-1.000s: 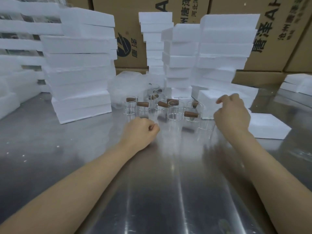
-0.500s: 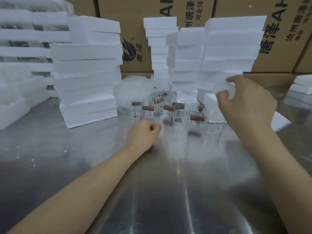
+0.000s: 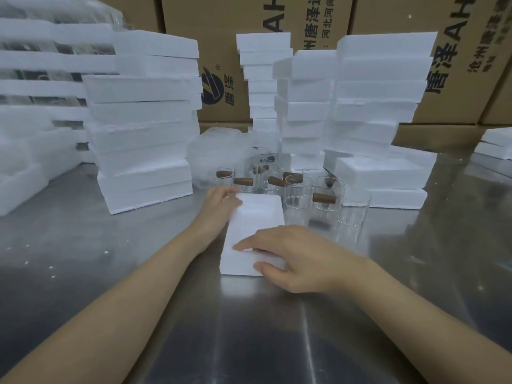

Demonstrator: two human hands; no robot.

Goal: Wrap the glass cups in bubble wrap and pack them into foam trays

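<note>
Tray (image 3: 253, 217) placement in hand; foam tray lies flat between both hands; left hand (image 3: 221, 202) grips its far corner; right hand (image 3: 293, 256) presses flat, thumb on near edge; unwrapped cups (image 3: 296, 199) just beyond fingertips; next move probably requires wrapping one.

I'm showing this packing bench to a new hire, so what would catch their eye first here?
Probably the white foam tray lying on the steel table in the middle, with the left hand at its far end and the right hand resting on its near end. Just behind it stands a cluster of glass cups with brown wooden handles, and tall stacks of foam trays rise on both sides.
</note>
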